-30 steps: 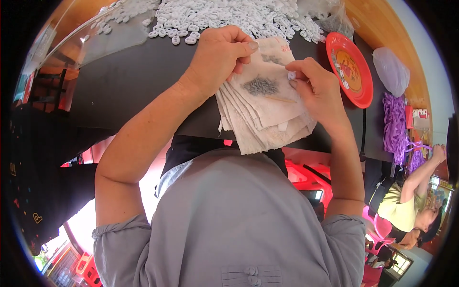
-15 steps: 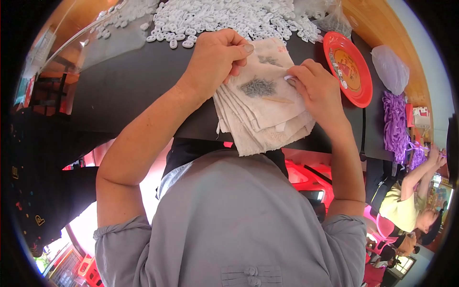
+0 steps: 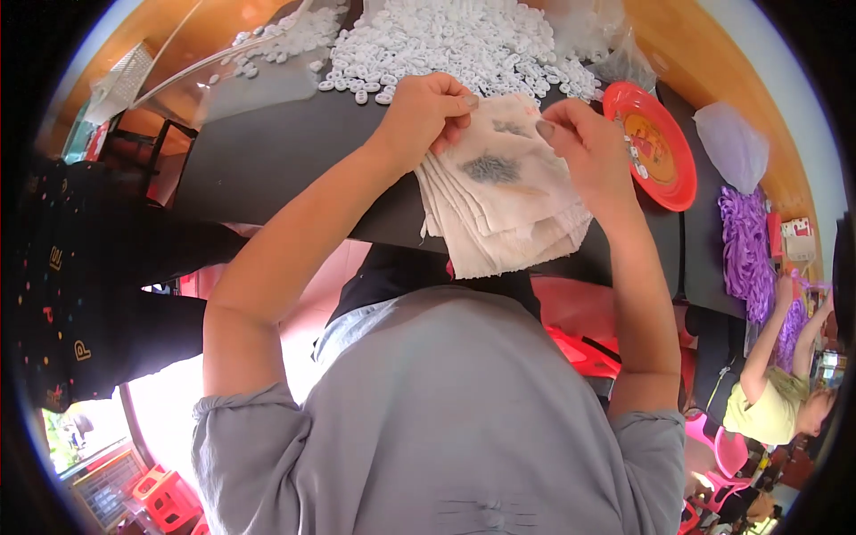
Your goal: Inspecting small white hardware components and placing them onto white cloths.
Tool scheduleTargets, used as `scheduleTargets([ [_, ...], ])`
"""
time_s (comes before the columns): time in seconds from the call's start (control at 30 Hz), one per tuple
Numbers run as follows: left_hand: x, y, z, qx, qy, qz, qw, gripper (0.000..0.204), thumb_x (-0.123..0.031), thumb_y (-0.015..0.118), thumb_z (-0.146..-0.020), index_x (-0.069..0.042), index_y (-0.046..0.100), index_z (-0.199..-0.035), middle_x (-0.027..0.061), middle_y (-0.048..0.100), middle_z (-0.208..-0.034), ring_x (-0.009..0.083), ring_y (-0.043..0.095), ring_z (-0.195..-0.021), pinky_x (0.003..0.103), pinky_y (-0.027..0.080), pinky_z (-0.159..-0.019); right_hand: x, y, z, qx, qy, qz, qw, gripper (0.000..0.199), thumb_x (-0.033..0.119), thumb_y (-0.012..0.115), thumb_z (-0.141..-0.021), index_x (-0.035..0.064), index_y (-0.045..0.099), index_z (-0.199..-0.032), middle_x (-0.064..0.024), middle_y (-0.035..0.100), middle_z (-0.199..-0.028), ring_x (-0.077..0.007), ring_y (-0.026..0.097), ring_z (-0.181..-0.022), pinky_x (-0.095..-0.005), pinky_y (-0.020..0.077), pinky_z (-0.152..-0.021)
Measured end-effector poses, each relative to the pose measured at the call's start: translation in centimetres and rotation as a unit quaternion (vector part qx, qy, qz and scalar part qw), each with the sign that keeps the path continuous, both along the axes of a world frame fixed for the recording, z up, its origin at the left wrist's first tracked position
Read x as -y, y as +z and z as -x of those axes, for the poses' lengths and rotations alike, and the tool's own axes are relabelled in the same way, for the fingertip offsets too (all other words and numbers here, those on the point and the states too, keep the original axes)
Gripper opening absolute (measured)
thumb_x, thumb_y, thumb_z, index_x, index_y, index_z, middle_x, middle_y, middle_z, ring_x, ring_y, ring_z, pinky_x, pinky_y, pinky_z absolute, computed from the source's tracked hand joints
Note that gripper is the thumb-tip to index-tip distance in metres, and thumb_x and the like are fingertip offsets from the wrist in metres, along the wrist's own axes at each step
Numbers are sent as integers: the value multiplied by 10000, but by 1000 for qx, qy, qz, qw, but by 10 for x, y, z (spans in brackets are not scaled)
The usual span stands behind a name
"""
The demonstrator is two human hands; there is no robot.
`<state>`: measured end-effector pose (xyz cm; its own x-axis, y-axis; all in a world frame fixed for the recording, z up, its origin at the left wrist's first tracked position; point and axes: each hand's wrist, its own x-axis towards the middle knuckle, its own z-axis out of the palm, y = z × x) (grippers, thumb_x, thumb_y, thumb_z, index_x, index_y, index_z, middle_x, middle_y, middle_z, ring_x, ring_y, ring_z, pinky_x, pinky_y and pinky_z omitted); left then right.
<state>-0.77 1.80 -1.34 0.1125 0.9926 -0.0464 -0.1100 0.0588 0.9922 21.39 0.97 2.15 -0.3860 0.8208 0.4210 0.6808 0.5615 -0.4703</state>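
Pressing fingers [image 3: 448, 86] together, left hand [image 3: 421, 118] flanks one cloth stack [image 3: 499, 214] with two dark patches [image 3: 491, 169]; right hand's [image 3: 592, 150] grip unclear.

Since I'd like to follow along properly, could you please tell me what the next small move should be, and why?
Perhaps ease the right hand toward the left hand, keeping above the dark grey pile: the hands sit apart at opposite sides of the stacked cloths, and the pile lies uncovered on top, where a low move might disturb it.
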Motion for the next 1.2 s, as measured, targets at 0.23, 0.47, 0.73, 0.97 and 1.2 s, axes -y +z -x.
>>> scheduleTargets([
  [0.23,20,28,-14,0,18,-36,999,106,-115,632,-870,-21,611,-826,39,590,-675,100,516,-497,236,360,-390,-1,15,24,-364,43,292,883,141,176,622,-897,37,642,-880,5,620,-704,-81,569,-597,-200,377,-550],
  [0.47,41,41,-21,21,50,-80,995,114,-117,632,-876,-10,609,-845,40,589,-677,93,512,-501,229,362,-394,15,23,36,-391,18,278,877,147,184,619,-904,41,642,-878,-2,623,-691,-94,583,-590,-209,382,-551],
  [0.73,36,40,-28,39,58,-74,995,106,-114,619,-889,-15,604,-852,31,588,-678,82,512,-513,218,365,-391,11,22,35,-410,26,278,869,148,178,617,-907,35,641,-881,-4,620,-680,-90,575,-585,-212,381,-552],
  [0.97,22,35,-35,50,83,-87,992,105,-116,614,-895,-27,585,-846,27,582,-682,80,512,-517,220,362,-388,-3,21,39,-411,31,273,869,130,172,625,-904,45,639,-877,2,615,-681,-75,562,-578,-205,365,-543],
  [1.2,14,36,-43,92,84,-88,988,102,-89,611,-886,-12,575,-830,36,574,-669,88,512,-507,231,383,-419,-14,24,34,-394,51,271,877,140,176,618,-910,45,632,-863,0,612,-680,-83,572,-580,-201,367,-531],
])
